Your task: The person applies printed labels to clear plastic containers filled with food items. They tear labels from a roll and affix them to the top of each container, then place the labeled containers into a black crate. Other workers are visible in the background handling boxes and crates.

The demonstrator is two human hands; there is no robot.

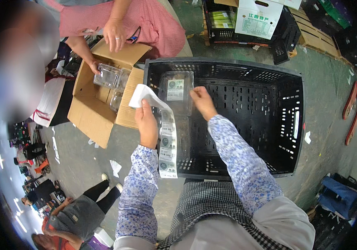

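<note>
Label strip: here it is, a white-backed strip of printed stickers (168, 143), folded over at the top and trailing down the crate's left side past the near rim.
Snag risk: that loose tail could catch on the rim or stick to a box, I'd say, if it swings while stickers face outward.
Crease risk: a sticker could go on crooked or wrinkled if the lid shifts or the fingers press unevenly.
Strip against hands: its folded top sits in the left hand (147, 127), the tail drops just beside that wrist; the right hand (204, 102) is apart from it, across the labelled box.
Left hand: grasping the strip, thumb on top.
Right hand: fingers drawn together at the box's right edge; whether they touch or pinch anything, I cannot tell.
Labelled box: a clear plastic clamshell (182, 109), sticker on its lid, in the crate's far left corner; another clamshell (183, 135) lies nearer, partly behind the strip.
Crate: black, slotted plastic (266, 104).
Beyond: a co-worker's hand (95, 66) grips a clear clamshell (106, 76) at an open cardboard carton (93, 121).
</note>
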